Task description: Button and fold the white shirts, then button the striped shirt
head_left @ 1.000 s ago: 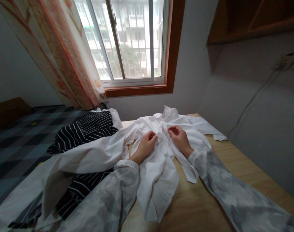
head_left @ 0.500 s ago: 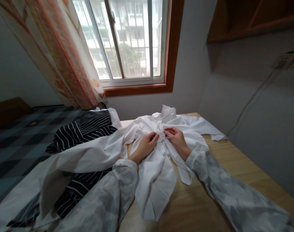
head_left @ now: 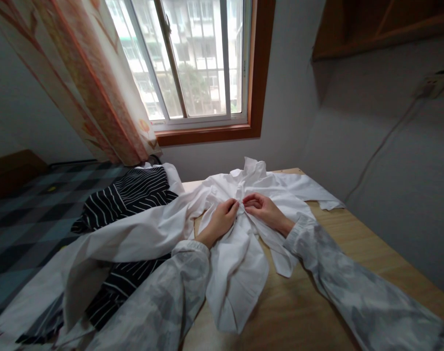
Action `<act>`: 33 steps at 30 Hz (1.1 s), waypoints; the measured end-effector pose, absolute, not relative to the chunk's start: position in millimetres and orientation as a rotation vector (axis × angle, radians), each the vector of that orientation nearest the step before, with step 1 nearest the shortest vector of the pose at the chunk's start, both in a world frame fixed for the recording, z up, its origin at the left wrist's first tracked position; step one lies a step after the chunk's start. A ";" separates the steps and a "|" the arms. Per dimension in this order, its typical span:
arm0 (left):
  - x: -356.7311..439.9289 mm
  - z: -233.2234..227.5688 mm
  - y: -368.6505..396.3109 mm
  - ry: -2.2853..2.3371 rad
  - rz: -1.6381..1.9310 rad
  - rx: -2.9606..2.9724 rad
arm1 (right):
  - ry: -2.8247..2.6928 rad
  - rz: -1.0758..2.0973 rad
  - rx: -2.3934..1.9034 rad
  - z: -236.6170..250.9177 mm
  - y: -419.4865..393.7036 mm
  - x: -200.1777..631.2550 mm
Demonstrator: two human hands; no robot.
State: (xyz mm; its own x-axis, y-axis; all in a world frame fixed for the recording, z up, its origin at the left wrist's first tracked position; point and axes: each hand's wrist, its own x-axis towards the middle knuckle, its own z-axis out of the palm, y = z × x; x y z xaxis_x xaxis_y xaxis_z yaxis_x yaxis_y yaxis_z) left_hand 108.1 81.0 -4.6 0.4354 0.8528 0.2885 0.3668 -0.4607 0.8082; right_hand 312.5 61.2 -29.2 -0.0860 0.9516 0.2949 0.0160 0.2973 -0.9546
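Observation:
A white shirt (head_left: 240,273) lies spread on a wooden table (head_left: 298,312), its collar toward the window and its sleeves reaching out to both sides. My left hand (head_left: 222,219) pinches the front edge of the shirt near the middle. Close beside it, the fingers of my right hand (head_left: 263,209) are bent together on the same front strip, pinching the cloth. Whether a button sits between the fingertips is too small to tell. The lower front hangs loose in folds below my hands.
A black garment with white stripes (head_left: 134,190) lies left of the shirt, partly under its sleeve. Beyond it is a bed with a checked cover (head_left: 28,214). A curtain (head_left: 108,97) hangs by the window (head_left: 200,63). A wooden shelf (head_left: 382,39) juts from the right wall.
My right hand has shifted slightly left, nearer my left fingertips, and its wrist has turned a little. My left hand keeps its pinch, and the shirt lies almost the same.

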 end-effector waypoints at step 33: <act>107.4 3.2 72.5 0.926 0.978 1.880 | -1.553 0.370 -1.052 -12.2 32.3 296.1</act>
